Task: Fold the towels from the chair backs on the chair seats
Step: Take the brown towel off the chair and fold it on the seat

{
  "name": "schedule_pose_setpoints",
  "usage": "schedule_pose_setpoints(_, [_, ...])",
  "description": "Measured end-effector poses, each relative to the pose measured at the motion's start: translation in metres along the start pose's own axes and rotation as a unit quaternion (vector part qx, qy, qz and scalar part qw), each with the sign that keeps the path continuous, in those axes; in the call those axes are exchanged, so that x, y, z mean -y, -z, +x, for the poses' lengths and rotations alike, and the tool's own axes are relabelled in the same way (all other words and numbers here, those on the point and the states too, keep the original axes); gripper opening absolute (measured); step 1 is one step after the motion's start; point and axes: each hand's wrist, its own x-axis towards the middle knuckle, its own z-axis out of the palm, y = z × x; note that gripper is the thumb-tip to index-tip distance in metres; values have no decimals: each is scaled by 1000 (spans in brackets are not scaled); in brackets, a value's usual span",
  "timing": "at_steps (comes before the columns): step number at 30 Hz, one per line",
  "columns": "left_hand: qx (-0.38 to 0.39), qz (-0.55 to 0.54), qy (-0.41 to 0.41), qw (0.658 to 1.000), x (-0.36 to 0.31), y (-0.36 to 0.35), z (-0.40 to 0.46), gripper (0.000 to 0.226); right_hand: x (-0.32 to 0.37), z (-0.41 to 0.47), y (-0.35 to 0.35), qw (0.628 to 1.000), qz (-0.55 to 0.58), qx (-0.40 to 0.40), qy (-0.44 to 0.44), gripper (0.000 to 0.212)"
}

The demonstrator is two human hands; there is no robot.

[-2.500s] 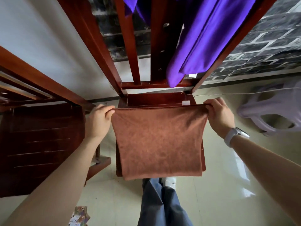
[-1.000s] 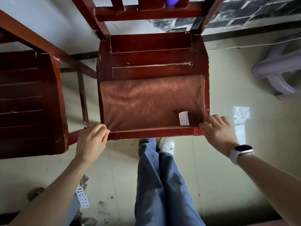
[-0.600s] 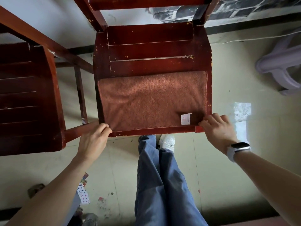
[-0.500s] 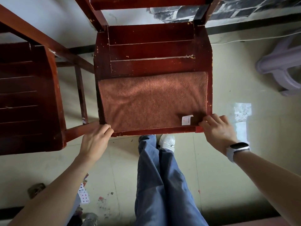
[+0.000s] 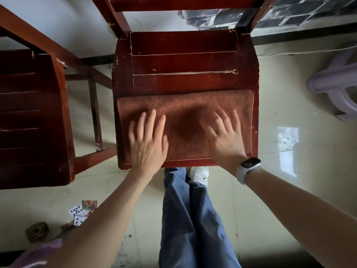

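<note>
A folded brown towel [image 5: 185,105] lies flat on the front half of the red wooden chair seat [image 5: 183,60]. My left hand [image 5: 147,144] is spread over the towel's left part with straight fingers. My right hand [image 5: 225,136], with a watch on its wrist, is spread over the right part. Both hands are blurred by motion, so I cannot tell whether the palms press the cloth or hover just above it. The towel's white label is hidden under my right hand.
A second dark red chair [image 5: 32,117] stands close on the left. A pale plastic stool [image 5: 336,84] sits at the right on the tiled floor. Playing cards [image 5: 81,211] lie on the floor at lower left. My legs and white shoe [image 5: 199,174] stand just before the seat.
Both hands let go of the towel's front corners and moved inward onto the towel with fingers spread. Earlier the towel was lowered from held up onto the seat.
</note>
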Motion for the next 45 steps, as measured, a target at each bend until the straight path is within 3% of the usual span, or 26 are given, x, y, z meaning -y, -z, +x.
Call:
schedule_pose_setpoints(8, [36,26,5,999,-3,-27,42,69,10,47,-36,1000,1,24,-17,59])
schedule_pose_setpoints(17, [36,10,7,999,4,-18,40,71,3,44,-26,999,24,30,-17,56])
schedule_pose_setpoints(24, [27,-24,108,994,35,-20,43,67,-45,45,-24,990,0,20,-142,55])
schedule_pose_setpoints(29, [43,-5,106,993,37,-25,44,67,-55,41,-32,989,-2,57,-139,55])
schedule_pose_setpoints(34, [44,-21,114,992,30,-16,39,67,-60,36,-18,983,94,33,-156,51])
schedule_pose_setpoints(36, [43,-23,94,994,20,-10,29,66,-64,22,-10,962,155,-26,-221,46])
schedule_pose_setpoints(38, [55,-25,56,997,8,-8,16,65,-65,8,-4,917,204,-83,-333,37])
schedule_pose_setpoints(41, [99,-19,58,993,-7,-13,0,65,-63,-1,0,812,267,-32,-518,25])
schedule_pose_setpoints(42, [117,-16,73,990,-11,-14,-3,66,-62,-2,1,797,266,-3,-542,24])
schedule_pose_setpoints(45, [150,-4,96,984,-15,-14,-4,66,-59,2,1,803,260,44,-534,24])
